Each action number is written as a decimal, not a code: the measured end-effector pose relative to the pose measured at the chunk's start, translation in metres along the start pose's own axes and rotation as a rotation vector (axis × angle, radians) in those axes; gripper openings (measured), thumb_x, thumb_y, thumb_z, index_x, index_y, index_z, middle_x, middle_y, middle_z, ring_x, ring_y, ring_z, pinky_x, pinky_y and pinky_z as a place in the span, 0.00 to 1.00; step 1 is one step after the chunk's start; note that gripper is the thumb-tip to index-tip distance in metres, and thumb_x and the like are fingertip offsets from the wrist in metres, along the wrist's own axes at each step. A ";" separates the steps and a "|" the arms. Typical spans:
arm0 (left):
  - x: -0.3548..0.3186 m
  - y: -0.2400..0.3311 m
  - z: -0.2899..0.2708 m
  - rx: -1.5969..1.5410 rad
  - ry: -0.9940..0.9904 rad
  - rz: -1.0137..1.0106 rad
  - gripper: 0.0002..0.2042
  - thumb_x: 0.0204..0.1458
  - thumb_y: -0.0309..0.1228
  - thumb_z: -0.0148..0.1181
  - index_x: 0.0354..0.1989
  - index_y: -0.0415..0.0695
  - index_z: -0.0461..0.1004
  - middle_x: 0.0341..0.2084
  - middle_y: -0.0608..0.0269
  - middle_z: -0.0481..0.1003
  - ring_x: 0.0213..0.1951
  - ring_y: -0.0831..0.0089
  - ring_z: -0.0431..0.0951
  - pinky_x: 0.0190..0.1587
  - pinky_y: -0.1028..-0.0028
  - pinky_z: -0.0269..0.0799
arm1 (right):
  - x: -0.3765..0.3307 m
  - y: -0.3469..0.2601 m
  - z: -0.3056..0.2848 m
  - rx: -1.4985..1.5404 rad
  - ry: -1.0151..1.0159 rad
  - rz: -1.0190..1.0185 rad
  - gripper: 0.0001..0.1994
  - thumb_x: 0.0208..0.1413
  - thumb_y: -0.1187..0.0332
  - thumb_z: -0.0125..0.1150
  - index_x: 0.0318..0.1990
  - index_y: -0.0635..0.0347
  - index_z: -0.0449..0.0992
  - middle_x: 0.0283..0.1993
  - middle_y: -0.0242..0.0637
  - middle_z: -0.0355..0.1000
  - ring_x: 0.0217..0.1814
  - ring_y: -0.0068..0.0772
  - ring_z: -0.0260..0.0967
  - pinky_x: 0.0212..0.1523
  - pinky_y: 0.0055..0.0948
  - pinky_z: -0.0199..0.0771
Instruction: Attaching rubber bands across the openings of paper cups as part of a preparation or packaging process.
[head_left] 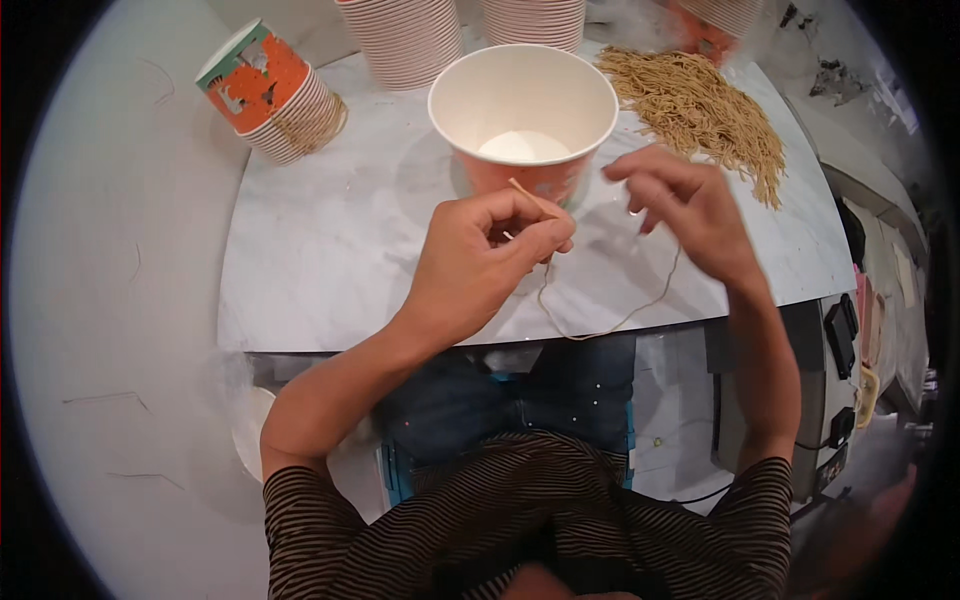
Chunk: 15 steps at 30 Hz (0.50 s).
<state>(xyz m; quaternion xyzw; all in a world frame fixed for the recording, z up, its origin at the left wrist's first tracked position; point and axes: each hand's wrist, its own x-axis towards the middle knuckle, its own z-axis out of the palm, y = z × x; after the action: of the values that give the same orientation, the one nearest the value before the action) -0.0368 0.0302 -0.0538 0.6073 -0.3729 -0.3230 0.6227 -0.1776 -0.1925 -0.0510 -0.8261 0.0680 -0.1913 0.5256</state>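
Note:
My left hand point(480, 250) is pinched shut on a thin tan cord point(613, 328), in front of a big paper bucket point(525, 62). A short tan end sticks up above the fingers. Below them, the cord hangs in a loose loop near the table's front edge and rises to my right hand point(685, 205). That hand is raised right of the bucket, its fingers curled and slightly blurred; the cord passes out of sight behind it. White inside and orange outside, the bucket stands upright, its lower front partly covered by my left hand.
A heap of tan cords point(700, 105) lies at the back right. Nested paper buckets point(400, 40) stand behind the open one, with another stack point(535, 18) beside them. At the far left, an orange and green stack point(265, 90) leans, cords hanging on its side. The white table point(330, 240) has a curved-looking front edge.

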 end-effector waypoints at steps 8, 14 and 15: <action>-0.003 -0.010 -0.003 0.199 -0.026 0.070 0.06 0.61 0.23 0.64 0.43 0.35 0.82 0.35 0.64 0.84 0.37 0.81 0.80 0.41 0.78 0.76 | -0.007 -0.030 0.077 0.066 0.064 0.002 0.13 0.58 0.70 0.73 0.48 0.65 0.85 0.43 0.37 0.81 0.41 0.24 0.78 0.40 0.23 0.78; -0.005 -0.020 -0.006 0.249 -0.002 0.121 0.06 0.60 0.23 0.65 0.42 0.33 0.82 0.33 0.64 0.84 0.37 0.82 0.80 0.42 0.77 0.77 | -0.007 -0.025 0.089 0.090 0.174 -0.039 0.08 0.59 0.76 0.71 0.44 0.67 0.86 0.40 0.37 0.81 0.40 0.24 0.78 0.40 0.23 0.78; -0.006 -0.021 -0.007 0.246 0.000 0.121 0.06 0.60 0.23 0.65 0.42 0.33 0.82 0.33 0.64 0.84 0.37 0.82 0.80 0.42 0.77 0.77 | -0.008 -0.025 0.089 0.050 0.177 -0.056 0.07 0.59 0.76 0.70 0.44 0.67 0.87 0.39 0.37 0.81 0.40 0.24 0.78 0.40 0.23 0.77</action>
<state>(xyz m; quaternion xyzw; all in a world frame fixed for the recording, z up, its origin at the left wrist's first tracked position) -0.0326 0.0374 -0.0745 0.6555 -0.4456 -0.2369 0.5618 -0.1522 -0.1041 -0.0639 -0.7942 0.0863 -0.2800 0.5324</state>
